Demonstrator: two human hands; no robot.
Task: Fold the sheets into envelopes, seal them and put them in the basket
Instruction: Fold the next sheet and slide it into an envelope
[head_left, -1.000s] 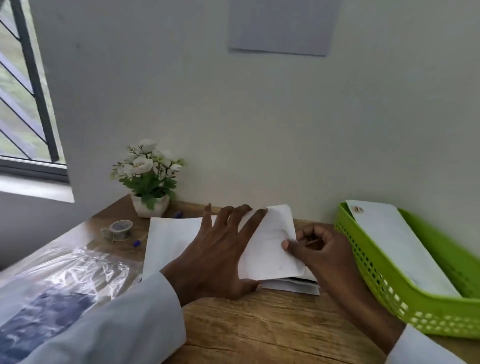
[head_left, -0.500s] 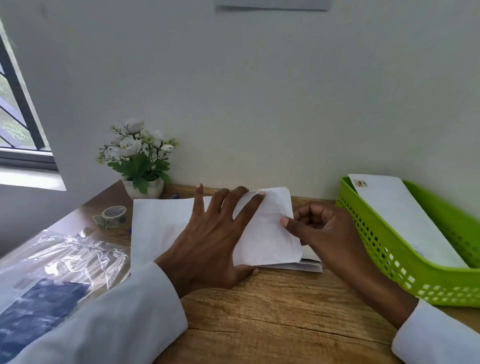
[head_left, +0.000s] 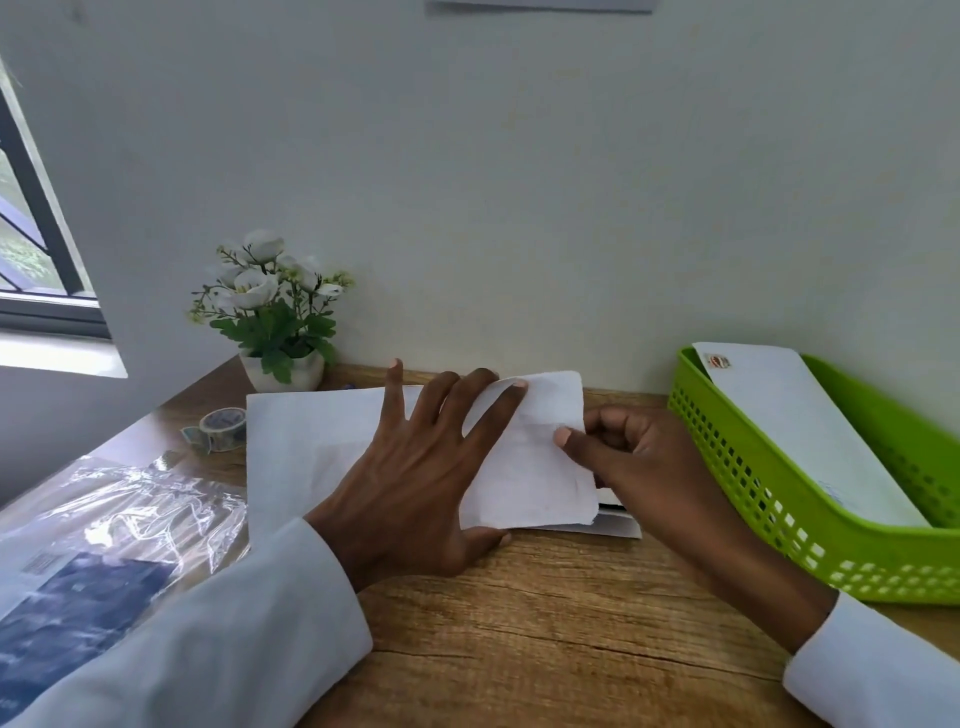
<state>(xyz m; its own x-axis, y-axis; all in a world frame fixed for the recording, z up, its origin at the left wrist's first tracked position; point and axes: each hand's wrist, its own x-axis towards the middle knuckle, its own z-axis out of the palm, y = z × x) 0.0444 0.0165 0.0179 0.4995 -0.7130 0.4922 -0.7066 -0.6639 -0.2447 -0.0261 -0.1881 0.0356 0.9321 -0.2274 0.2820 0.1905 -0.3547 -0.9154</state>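
My left hand (head_left: 410, 478) presses flat on the sheet (head_left: 311, 447) lying lengthwise along the desk's (head_left: 545, 623) back edge, while my right hand (head_left: 631, 457) pinches its folded flap (head_left: 535, 457), the basket (head_left: 769, 499) just beyond at the right edge.

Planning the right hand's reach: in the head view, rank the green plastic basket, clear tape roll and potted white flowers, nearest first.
From the right hand:
1. Green plastic basket, just to its right.
2. Potted white flowers, back left by the wall.
3. Clear tape roll, farther left.
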